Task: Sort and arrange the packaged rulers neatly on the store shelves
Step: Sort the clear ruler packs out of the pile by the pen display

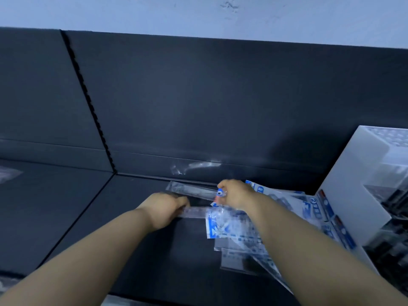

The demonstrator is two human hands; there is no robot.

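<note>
My left hand holds one end of a clear ruler just above the dark shelf. My right hand pinches a blue pack by its top. More packs lie beside a white box.

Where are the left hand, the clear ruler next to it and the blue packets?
left hand [164, 207]: head view, on the back of the hand.
clear ruler [196, 212]: head view, on the stretch right of the fingers.
blue packets [227, 226]: head view, on the front packet's printed face.
</note>
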